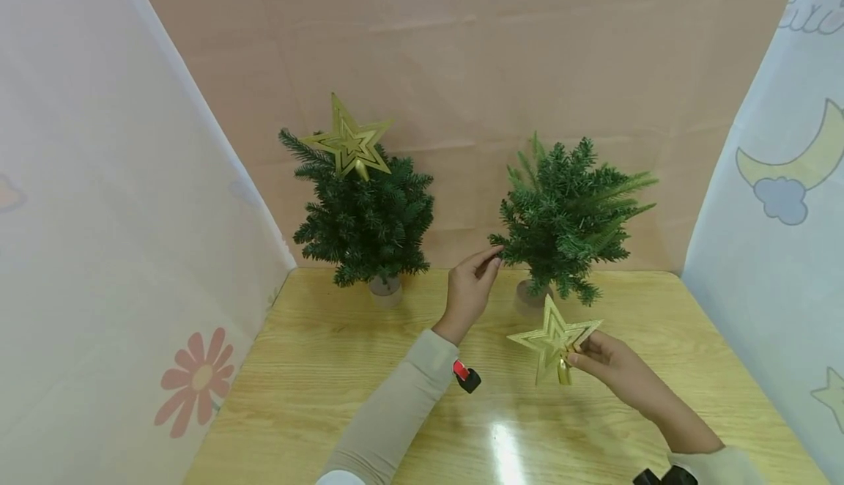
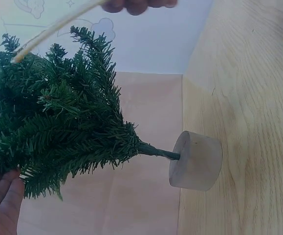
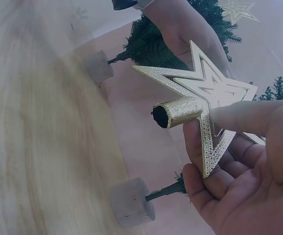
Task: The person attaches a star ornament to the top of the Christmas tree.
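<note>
A gold star tree topper [image 1: 554, 338] is pinched by its lower right side between the thumb and fingers of my right hand [image 1: 613, 368]. In the right wrist view, the hollow round socket of the star [image 3: 180, 111] points left, free of the fingers. My left hand [image 1: 469, 287] pinches a low left branch of the right-hand artificial Christmas tree [image 1: 567, 214]. The left wrist view has the fingers [image 2: 9, 196] at the green needles, the grip partly hidden. This tree stands upright on a round base [image 2: 197, 160], with the held star in front of it.
To the left stands a second small Christmas tree [image 1: 369, 221] with another gold star [image 1: 349, 141] at its top, slightly tilted. Both trees stand near the back edge of the wooden table [image 1: 316, 368]. A peach cloth [image 1: 461, 67] hangs behind, with printed white cloths at both sides.
</note>
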### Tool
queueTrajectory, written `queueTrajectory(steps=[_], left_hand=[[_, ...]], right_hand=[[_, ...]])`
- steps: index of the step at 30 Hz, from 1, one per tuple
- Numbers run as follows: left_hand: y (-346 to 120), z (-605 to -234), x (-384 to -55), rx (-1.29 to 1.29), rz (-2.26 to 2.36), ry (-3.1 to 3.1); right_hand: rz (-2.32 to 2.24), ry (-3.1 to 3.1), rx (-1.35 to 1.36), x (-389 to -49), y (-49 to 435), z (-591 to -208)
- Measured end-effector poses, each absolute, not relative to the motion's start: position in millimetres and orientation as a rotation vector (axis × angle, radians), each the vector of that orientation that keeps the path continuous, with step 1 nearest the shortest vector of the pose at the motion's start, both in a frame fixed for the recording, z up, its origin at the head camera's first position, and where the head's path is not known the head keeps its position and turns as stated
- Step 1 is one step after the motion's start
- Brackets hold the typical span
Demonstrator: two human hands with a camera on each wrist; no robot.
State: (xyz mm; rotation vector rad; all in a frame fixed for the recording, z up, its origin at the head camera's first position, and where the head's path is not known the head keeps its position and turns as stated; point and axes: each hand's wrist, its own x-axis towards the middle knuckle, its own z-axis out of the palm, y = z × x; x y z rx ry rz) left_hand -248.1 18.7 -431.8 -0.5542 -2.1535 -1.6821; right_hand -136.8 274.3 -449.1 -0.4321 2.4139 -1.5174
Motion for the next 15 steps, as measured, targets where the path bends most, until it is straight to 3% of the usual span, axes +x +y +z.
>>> queueTrajectory(steps=[15], left_hand=[[17.4,-432.6,-249.3,-0.553,-1.688,-2.147]], right_hand=[[-1.502,2.632,-0.438,-146.8,267.9,-408.6]])
